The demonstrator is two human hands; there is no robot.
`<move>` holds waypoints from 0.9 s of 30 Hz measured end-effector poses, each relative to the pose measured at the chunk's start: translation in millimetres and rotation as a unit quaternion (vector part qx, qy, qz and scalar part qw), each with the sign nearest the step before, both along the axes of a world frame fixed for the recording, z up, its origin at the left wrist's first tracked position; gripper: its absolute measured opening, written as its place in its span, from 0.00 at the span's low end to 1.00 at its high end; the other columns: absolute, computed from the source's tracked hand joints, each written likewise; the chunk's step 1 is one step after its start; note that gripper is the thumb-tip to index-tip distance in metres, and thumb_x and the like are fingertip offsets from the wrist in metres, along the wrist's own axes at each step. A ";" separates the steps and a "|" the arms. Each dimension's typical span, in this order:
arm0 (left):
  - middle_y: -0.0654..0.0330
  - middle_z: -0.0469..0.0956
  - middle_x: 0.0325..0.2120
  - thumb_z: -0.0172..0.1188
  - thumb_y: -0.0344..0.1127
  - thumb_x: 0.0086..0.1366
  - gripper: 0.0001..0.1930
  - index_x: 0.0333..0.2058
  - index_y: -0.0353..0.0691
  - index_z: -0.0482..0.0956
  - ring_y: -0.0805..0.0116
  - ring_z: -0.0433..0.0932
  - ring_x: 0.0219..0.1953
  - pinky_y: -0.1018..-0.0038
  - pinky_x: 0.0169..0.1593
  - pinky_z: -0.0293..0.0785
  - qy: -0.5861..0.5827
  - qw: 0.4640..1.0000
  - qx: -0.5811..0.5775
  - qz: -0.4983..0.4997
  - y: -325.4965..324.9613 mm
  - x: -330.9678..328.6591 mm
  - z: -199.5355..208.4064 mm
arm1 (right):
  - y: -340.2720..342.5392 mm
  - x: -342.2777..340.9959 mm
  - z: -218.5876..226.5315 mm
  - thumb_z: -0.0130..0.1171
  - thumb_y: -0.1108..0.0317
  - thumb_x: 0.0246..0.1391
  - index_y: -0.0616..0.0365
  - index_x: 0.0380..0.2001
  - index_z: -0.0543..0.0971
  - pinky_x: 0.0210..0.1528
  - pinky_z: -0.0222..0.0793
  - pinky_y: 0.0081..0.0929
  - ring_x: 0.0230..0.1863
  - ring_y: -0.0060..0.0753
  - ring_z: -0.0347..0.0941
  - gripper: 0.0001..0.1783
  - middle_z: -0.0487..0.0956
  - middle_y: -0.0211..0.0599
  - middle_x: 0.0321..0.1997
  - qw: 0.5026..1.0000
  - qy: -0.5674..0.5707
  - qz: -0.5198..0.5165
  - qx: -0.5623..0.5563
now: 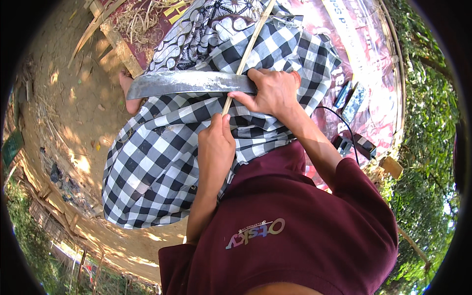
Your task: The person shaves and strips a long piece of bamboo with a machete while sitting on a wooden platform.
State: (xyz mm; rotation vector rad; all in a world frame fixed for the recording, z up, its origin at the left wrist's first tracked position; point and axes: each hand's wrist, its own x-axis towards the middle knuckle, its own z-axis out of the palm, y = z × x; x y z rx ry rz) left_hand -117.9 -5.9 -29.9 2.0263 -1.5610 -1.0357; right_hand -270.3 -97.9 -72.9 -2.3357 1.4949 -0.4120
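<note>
My right hand (276,91) is closed at the right end of a broad, curved machete (189,82); its handle is hidden in the fist. The grey blade reaches left across my lap. A long, thin pale strip, bamboo by its look (254,37), slants under the blade. My left hand (216,140) pinches its near end between thumb and fingers, just below the machete. My right thumb lies beside the strip at the blade's near edge. Beneath both hands, a black-and-white checked cloth (147,162) covers my legs.
Curly shavings (140,24) lie on a dark red surface at the upper left, beside a wooden plank (118,44). A bare foot (129,93) shows past the blade tip. On the right, dark devices (353,103) and a black cable (344,123) rest on a red printed sheet (373,88).
</note>
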 end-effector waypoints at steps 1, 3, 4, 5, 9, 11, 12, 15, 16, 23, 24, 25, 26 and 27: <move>0.41 0.72 0.16 0.49 0.33 0.69 0.12 0.29 0.32 0.70 0.39 0.74 0.21 0.54 0.22 0.63 -0.004 1.000 0.016 -0.001 0.5 0.9 2.1 | -0.1 0.5 -1.0 0.57 0.28 0.44 0.57 0.14 0.74 0.15 0.66 0.34 0.14 0.42 0.74 0.37 0.73 0.38 0.12 1.000 -0.004 -0.001 -0.008; 0.41 0.72 0.16 0.49 0.33 0.69 0.12 0.29 0.32 0.70 0.39 0.74 0.21 0.54 0.22 0.63 -0.012 0.999 0.047 -0.001 1.6 2.7 7.1 | 0.6 1.6 -2.1 0.57 0.28 0.44 0.57 0.15 0.75 0.16 0.67 0.33 0.14 0.42 0.74 0.37 0.74 0.38 0.13 1.000 -0.003 -0.004 -0.003; 0.41 0.72 0.16 0.49 0.34 0.70 0.12 0.29 0.32 0.70 0.39 0.74 0.21 0.54 0.22 0.63 -0.011 0.999 0.037 0.000 2.9 2.9 7.5 | 1.0 1.8 -2.2 0.57 0.28 0.44 0.56 0.15 0.75 0.16 0.67 0.33 0.15 0.42 0.74 0.37 0.74 0.38 0.13 1.000 -0.003 -0.004 0.000; 0.41 0.72 0.16 0.49 0.34 0.70 0.12 0.29 0.32 0.70 0.39 0.74 0.21 0.54 0.22 0.63 -0.010 1.000 0.026 0.002 4.3 3.0 7.5 | 1.9 2.0 -2.3 0.57 0.29 0.44 0.57 0.16 0.76 0.16 0.68 0.34 0.15 0.42 0.75 0.37 0.75 0.39 0.13 1.000 -0.003 -0.012 -0.006; 0.41 0.72 0.16 0.49 0.34 0.70 0.12 0.29 0.32 0.70 0.39 0.73 0.20 0.54 0.22 0.63 -0.007 0.999 0.051 0.001 30.9 11.9 14.9 | -13.1 -6.3 -2.5 0.55 0.31 0.47 0.60 0.19 0.80 0.19 0.71 0.36 0.17 0.45 0.77 0.37 0.76 0.43 0.13 0.993 0.014 -0.099 0.063; 0.44 0.67 0.13 0.49 0.34 0.70 0.13 0.27 0.33 0.69 0.41 0.69 0.17 0.57 0.21 0.60 0.000 0.998 0.058 0.024 43.0 8.5 24.4 | -17.4 -14.3 -9.4 0.58 0.38 0.51 0.61 0.18 0.79 0.19 0.67 0.38 0.15 0.50 0.72 0.32 0.71 0.44 0.10 0.987 -0.041 -0.125 0.091; 0.45 0.65 0.12 0.49 0.34 0.70 0.13 0.26 0.33 0.68 0.43 0.66 0.15 0.59 0.20 0.58 0.004 0.997 0.062 0.035 48.3 8.0 28.4 | -12.4 -15.6 -12.2 0.58 0.38 0.51 0.61 0.18 0.78 0.19 0.67 0.38 0.15 0.50 0.72 0.32 0.71 0.44 0.10 0.992 -0.026 -0.101 0.066; 0.46 0.64 0.11 0.49 0.33 0.70 0.13 0.26 0.33 0.68 0.45 0.64 0.13 0.61 0.19 0.57 0.022 0.998 0.047 0.047 61.5 13.0 24.1 | -10.5 -14.9 -9.9 0.59 0.39 0.50 0.60 0.17 0.78 0.19 0.67 0.37 0.14 0.50 0.72 0.31 0.71 0.44 0.09 0.998 0.001 -0.063 0.026; 0.46 0.64 0.11 0.49 0.33 0.70 0.13 0.26 0.33 0.67 0.46 0.64 0.13 0.61 0.19 0.57 0.022 0.998 0.041 0.048 61.6 13.5 24.0 | -16.9 -12.8 -10.1 0.59 0.39 0.50 0.60 0.17 0.77 0.19 0.67 0.37 0.14 0.49 0.72 0.31 0.71 0.44 0.09 0.998 -0.017 -0.061 0.024; 0.43 0.69 0.13 0.49 0.35 0.70 0.13 0.27 0.33 0.69 0.40 0.72 0.19 0.54 0.22 0.63 0.019 0.998 0.063 0.025 38.9 7.1 13.3 | -10.1 -10.4 -0.1 0.60 0.38 0.48 0.59 0.19 0.78 0.19 0.66 0.36 0.15 0.46 0.73 0.30 0.73 0.43 0.12 0.998 -0.034 -0.008 0.046; 0.42 0.70 0.13 0.49 0.35 0.70 0.13 0.27 0.33 0.69 0.40 0.72 0.19 0.53 0.22 0.63 0.015 0.998 0.058 0.021 32.8 5.6 10.6 | -6.8 -7.3 5.5 0.61 0.37 0.46 0.58 0.19 0.77 0.19 0.66 0.35 0.16 0.44 0.74 0.31 0.74 0.41 0.13 0.999 -0.019 0.009 0.050; 0.42 0.70 0.13 0.48 0.35 0.70 0.13 0.27 0.33 0.69 0.39 0.73 0.19 0.53 0.22 0.63 0.013 0.998 0.054 0.016 28.3 4.2 8.4 | -6.5 -4.0 12.1 0.61 0.36 0.45 0.57 0.19 0.77 0.19 0.66 0.35 0.16 0.42 0.74 0.31 0.73 0.38 0.13 0.998 -0.005 0.027 0.049; 0.42 0.70 0.13 0.48 0.35 0.70 0.13 0.27 0.33 0.70 0.39 0.72 0.19 0.53 0.22 0.63 0.004 0.999 0.045 0.019 24.2 3.1 8.5 | -6.3 -3.7 8.3 0.60 0.35 0.45 0.57 0.19 0.77 0.19 0.66 0.35 0.16 0.42 0.74 0.31 0.73 0.38 0.12 0.998 -0.002 0.032 0.051; 0.43 0.68 0.13 0.49 0.34 0.69 0.13 0.27 0.33 0.69 0.40 0.71 0.18 0.55 0.21 0.61 0.007 0.999 0.034 0.021 23.3 2.8 7.8 | -6.5 -4.2 4.1 0.60 0.35 0.46 0.56 0.19 0.77 0.18 0.66 0.35 0.15 0.42 0.74 0.31 0.72 0.37 0.12 0.998 0.002 0.037 0.053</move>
